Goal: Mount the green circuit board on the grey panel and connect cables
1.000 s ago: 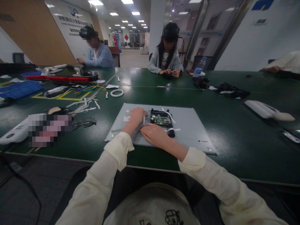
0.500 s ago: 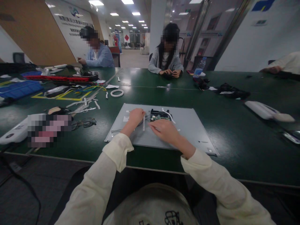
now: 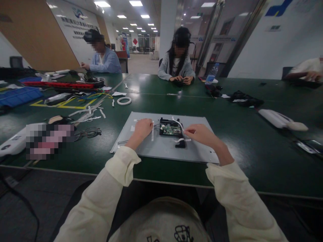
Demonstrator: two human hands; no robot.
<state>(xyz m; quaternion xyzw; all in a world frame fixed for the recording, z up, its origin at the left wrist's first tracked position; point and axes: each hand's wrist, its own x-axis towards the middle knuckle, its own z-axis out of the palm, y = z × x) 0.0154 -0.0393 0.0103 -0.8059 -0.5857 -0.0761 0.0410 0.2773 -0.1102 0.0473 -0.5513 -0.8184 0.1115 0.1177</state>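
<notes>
A flat grey panel (image 3: 141, 150) lies on the table in front of me. On it sits a green circuit board (image 3: 171, 129) in a black frame. My left hand (image 3: 143, 130) rests on the panel left of the board, fingers curled and closed near thin grey cables (image 3: 156, 126); what they hold is hidden. Beside it a short white tape strip (image 3: 152, 131) is stuck to the panel. At the board's right edge, my right hand (image 3: 203, 136) pinches the lower end of a curved white strip (image 3: 178, 121). Another white strip (image 3: 178, 140) crosses the black part below.
Eyeglasses (image 3: 91, 133), scattered tape scraps (image 3: 88, 113) and a white tape roll (image 3: 124, 101) lie to the left. A white device (image 3: 280, 119) lies at the right. Two people sit across the green table (image 3: 151, 97); another person's arm shows at far right.
My right hand has moved right, from over the board's lower left to the curved strip at its right edge, uncovering the board. My left hand stays nearly in place.
</notes>
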